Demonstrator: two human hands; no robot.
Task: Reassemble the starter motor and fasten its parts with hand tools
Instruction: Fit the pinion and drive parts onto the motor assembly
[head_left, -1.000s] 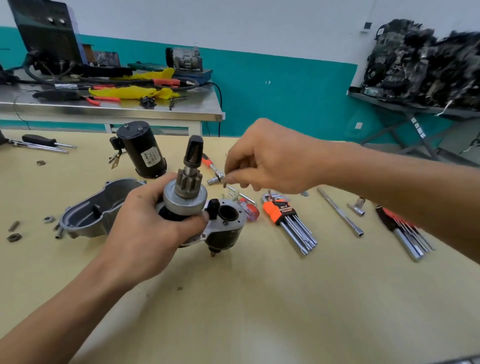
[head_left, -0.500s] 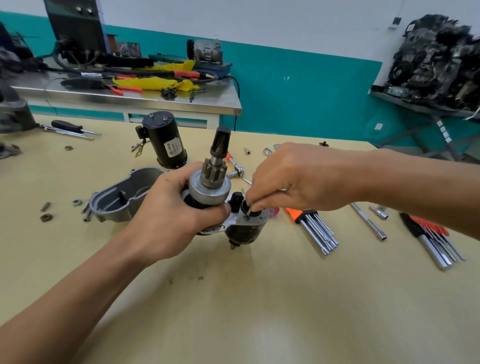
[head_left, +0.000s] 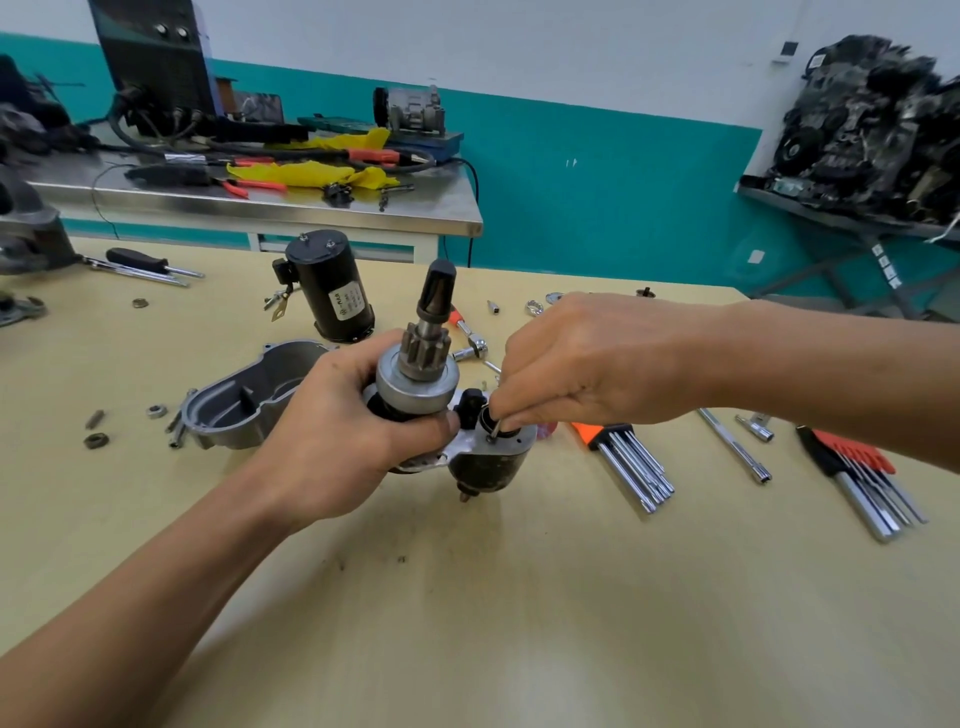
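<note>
My left hand (head_left: 337, 431) grips the starter assembly (head_left: 415, 384) above the yellow table, pinion gear and black-tipped shaft pointing up. Its black solenoid body (head_left: 488, 462) hangs at the lower right under a silver flange. My right hand (head_left: 587, 374) pinches a small screw (head_left: 493, 428) and sets its tip on the flange next to the round opening. An aluminium nose housing (head_left: 244, 400) lies open side up to the left. A black motor can (head_left: 332, 286) stands behind.
Two hex key sets (head_left: 628, 462) (head_left: 862, 483), an extension bar (head_left: 732, 441) and sockets lie to the right. Nuts and bolts (head_left: 96, 440) are scattered at the left, screwdrivers (head_left: 140, 262) at the far left. A steel bench (head_left: 260, 202) with cables stands behind.
My right hand has come down from above the tools to the flange with the screw in its fingertips. My left hand keeps the same grip on the assembly.
</note>
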